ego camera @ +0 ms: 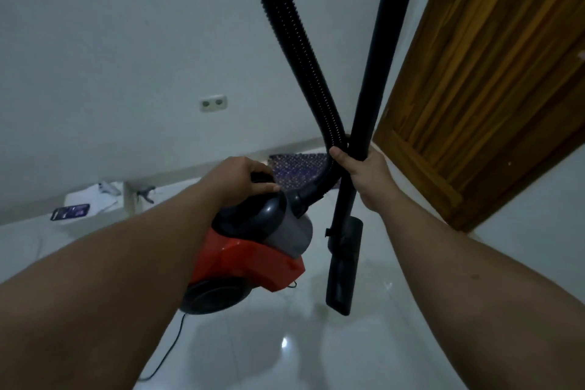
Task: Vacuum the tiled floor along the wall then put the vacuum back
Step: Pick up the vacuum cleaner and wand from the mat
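Two hands carry the red and grey canister vacuum cleaner (253, 250) above the glossy white tiled floor (285, 351). Left hand (243, 180) curls closed around its black top handle. Right hand (364, 174) clasps the rigid black wand tube (376, 73) together with the ribbed black hose (294, 41), near the brown wooden door (490, 89).

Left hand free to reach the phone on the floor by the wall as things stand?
Probably not. The left hand is closed on the handle of the vacuum body, carrying it. The phone lies well off to the left with open tile between, so nothing blocks the path; the hand is simply occupied.
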